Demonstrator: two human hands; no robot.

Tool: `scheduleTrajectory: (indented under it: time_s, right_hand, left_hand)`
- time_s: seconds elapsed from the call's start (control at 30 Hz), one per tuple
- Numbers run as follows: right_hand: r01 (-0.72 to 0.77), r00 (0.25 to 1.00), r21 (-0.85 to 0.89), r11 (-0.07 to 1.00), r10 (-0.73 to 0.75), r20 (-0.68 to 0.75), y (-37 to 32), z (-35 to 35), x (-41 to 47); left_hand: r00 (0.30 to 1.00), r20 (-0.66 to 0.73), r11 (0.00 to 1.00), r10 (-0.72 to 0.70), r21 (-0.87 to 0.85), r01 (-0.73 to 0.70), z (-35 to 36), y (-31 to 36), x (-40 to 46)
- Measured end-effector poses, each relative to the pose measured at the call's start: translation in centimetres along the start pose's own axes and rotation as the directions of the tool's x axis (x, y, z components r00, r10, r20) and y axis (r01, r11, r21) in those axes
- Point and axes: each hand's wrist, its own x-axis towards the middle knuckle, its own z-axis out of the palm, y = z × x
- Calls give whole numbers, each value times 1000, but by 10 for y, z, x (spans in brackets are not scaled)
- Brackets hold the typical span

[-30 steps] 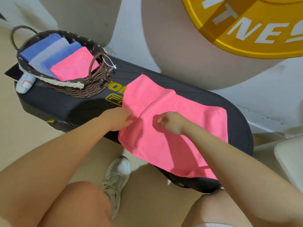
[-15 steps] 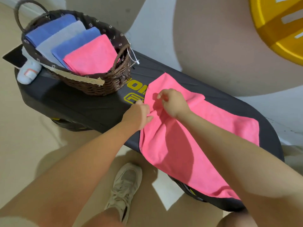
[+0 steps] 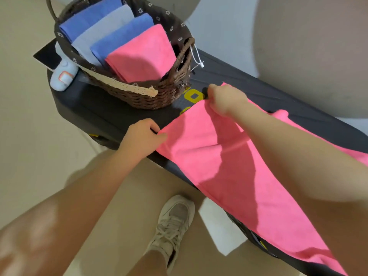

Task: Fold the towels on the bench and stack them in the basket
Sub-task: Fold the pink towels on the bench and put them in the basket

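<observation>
At the far left a small white device [image 3: 63,78] lay on the end of the dark counter [image 3: 111,114], partly on a flat black slab that may have been a tablet [image 3: 47,55]; the view was too oblique to be sure. Just beside it stood the wicker basket [image 3: 159,96], holding four folded towels in a row: a blue towel [image 3: 89,18], a grey towel [image 3: 103,34], a second blue towel [image 3: 121,40] and a folded pink towel [image 3: 141,56]. Further right, the left hand [image 3: 142,139] pinched the near corner of the spread pink towel [image 3: 229,172], its grip closed on the cloth at the counter's front edge. The right hand [image 3: 226,99] pinched the far corner of that towel, close to the basket. The towel ran on rightward along the counter, its near edge hanging over the front above a pale sneaker [image 3: 175,226] on the floor.
</observation>
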Motion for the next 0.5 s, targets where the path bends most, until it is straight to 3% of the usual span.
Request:
scheduleTrajectory:
  time_s: [0.13,0.23,0.4,0.5]
  right_hand:
    - [18,994,-37,999,-22,-107,-2,3,2]
    - [24,972,98,995,-1,-235,-10,9,4]
    - [41,982,197,980,-3,-188,-27,20,-14]
    - [-38,987,215,976,71,-146,-19,21,-40]
  left_hand:
    - [999,-12,999,32,39,-31,7,0,2]
    - [997,-68,994,24,108,-16,-1,-10,-1]
    - [985,-171,984,16,179,15,-19,-29,-16]
    - [981,-170,966,92,254,-47,-16,-18,-28]
